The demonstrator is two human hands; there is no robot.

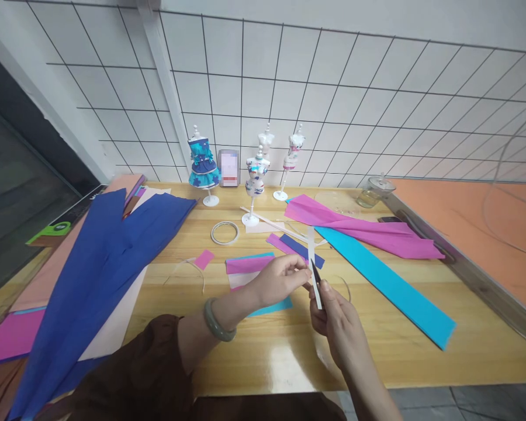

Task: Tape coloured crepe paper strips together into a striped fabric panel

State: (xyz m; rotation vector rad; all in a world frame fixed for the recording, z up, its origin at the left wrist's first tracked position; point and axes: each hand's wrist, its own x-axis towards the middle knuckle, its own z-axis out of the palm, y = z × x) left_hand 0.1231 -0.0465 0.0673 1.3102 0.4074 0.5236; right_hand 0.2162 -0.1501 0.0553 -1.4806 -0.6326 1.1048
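Observation:
My left hand, with a bracelet on the wrist, is closed in a pinch at the edge of a narrow white strip. The strip stands nearly upright above the table, its lower end by the fingers of the other hand. My right hand is closed around a slim black pointed tool, its tip lying against the strip. Whether it is scissors or tweezers I cannot tell. Under my left hand lie layered pink, white and blue paper pieces. Just beyond are a dark blue strip and a pink strip.
Small mannequins on stands and a phone stand along the back. A tape roll lies mid-table. Blue crepe paper covers the left; magenta paper and a turquoise band lie right. A glass jar stands back right.

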